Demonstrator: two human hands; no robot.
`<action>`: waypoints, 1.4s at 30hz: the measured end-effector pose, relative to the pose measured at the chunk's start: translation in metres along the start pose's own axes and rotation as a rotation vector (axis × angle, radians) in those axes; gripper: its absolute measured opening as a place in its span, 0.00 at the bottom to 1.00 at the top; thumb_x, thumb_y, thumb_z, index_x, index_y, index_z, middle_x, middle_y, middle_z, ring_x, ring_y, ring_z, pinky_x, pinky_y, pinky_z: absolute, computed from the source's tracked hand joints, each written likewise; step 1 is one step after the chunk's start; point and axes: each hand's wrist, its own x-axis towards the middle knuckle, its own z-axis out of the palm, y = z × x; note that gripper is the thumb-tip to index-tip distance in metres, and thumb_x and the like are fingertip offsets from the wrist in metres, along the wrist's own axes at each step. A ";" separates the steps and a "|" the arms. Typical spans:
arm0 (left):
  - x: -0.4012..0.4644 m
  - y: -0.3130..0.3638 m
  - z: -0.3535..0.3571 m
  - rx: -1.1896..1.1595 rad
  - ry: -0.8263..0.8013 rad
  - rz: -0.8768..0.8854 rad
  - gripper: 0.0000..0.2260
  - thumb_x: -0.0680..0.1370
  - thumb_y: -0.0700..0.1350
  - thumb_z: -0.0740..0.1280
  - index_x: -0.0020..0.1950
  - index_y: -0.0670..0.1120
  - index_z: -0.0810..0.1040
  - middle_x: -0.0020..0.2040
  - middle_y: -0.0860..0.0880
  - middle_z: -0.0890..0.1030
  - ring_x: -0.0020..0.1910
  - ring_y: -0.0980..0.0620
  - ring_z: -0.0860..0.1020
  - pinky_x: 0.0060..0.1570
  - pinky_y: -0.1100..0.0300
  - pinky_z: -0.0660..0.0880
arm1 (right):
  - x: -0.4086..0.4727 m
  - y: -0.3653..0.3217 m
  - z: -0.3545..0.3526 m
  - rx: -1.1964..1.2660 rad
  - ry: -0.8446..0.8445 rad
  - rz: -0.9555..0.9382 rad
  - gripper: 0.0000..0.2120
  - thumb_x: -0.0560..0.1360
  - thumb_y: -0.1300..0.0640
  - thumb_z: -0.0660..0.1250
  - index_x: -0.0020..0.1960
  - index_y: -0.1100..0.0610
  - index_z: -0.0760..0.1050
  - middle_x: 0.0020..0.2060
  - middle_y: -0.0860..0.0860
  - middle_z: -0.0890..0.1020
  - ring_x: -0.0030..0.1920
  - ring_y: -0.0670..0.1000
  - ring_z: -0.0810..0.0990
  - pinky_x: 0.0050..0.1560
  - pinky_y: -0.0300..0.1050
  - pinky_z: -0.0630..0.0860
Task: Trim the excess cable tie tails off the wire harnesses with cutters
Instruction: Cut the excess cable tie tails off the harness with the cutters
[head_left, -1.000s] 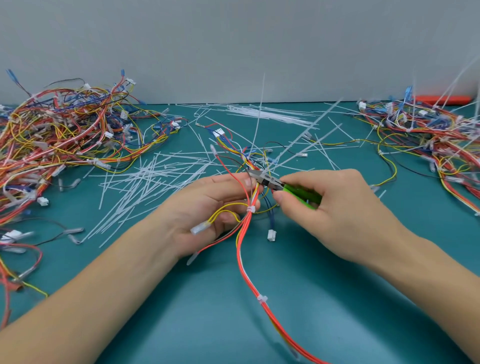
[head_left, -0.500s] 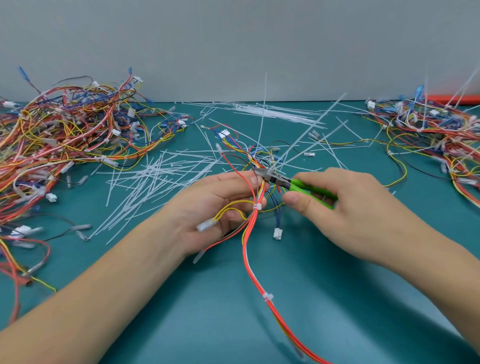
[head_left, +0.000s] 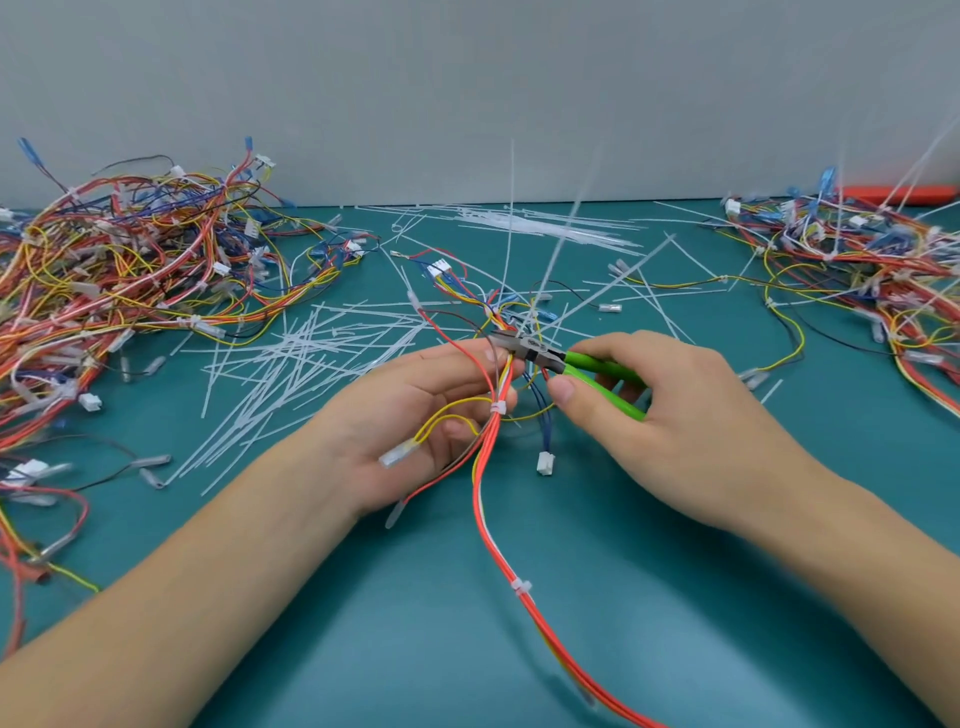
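My left hand (head_left: 415, 415) holds a wire harness (head_left: 488, 467) of red, orange and yellow wires over the teal table, fingers curled round the bundle near a white cable tie (head_left: 497, 407). My right hand (head_left: 670, 410) grips green-handled cutters (head_left: 587, 371). Their metal jaws (head_left: 511, 343) sit at the top of the bundle by my left fingertips, where long white tie tails (head_left: 509, 234) stick upward. Lower down the same harness a second white tie (head_left: 521, 587) shows, and the wires run off the bottom edge.
A big tangle of harnesses (head_left: 119, 280) fills the left side and another heap (head_left: 872, 270) lies at the right. Cut white tie tails (head_left: 291, 374) are scattered across the middle of the teal table (head_left: 623, 597). A grey wall stands behind.
The cutters' jaws have stayed at the top of the bundle. Both hands and the harness have barely shifted; the view moved slightly.
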 end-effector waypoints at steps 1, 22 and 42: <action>0.000 0.000 0.000 0.005 0.003 0.002 0.12 0.82 0.36 0.66 0.64 0.34 0.78 0.62 0.40 0.82 0.45 0.58 0.82 0.34 0.70 0.76 | 0.000 0.000 0.000 0.000 -0.003 -0.003 0.26 0.72 0.26 0.56 0.57 0.41 0.79 0.46 0.42 0.80 0.49 0.44 0.77 0.53 0.51 0.77; -0.019 0.016 0.032 -0.200 -0.012 -0.051 0.06 0.72 0.42 0.72 0.45 0.45 0.88 0.45 0.47 0.85 0.33 0.56 0.81 0.23 0.69 0.70 | -0.003 -0.008 -0.010 -0.115 0.002 0.074 0.23 0.73 0.26 0.58 0.45 0.42 0.80 0.31 0.44 0.79 0.33 0.47 0.76 0.35 0.48 0.74; -0.001 0.003 0.008 -0.143 -0.077 -0.028 0.08 0.82 0.34 0.64 0.58 0.39 0.81 0.48 0.47 0.83 0.38 0.57 0.82 0.29 0.69 0.75 | -0.002 -0.001 0.006 -0.049 -0.010 0.006 0.25 0.73 0.27 0.54 0.57 0.41 0.76 0.47 0.40 0.78 0.49 0.40 0.75 0.52 0.48 0.75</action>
